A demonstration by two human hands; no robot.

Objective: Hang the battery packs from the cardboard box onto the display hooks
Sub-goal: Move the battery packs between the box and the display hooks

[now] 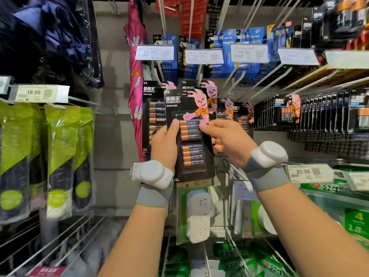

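Batteries [189, 129] sit in two rows in a black battery pack [192, 141] (pink bunny on top). Left grip [164, 140] and right grip [227, 140] pinch its sides, in front of hanging packs [153, 108]. Price tags [203, 55] and long hooks [224, 13] stick out above.

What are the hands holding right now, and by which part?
Both hold one black Duracell battery pack: the left hand grips its left edge, thumb on the upper blister; the right hand pinches its right edge at the same height.

A pink umbrella [136, 76] hangs upright. Green-wrapped umbrellas [60, 156] hang left of it, and a packaged white power strip [198, 216] hangs lower right.
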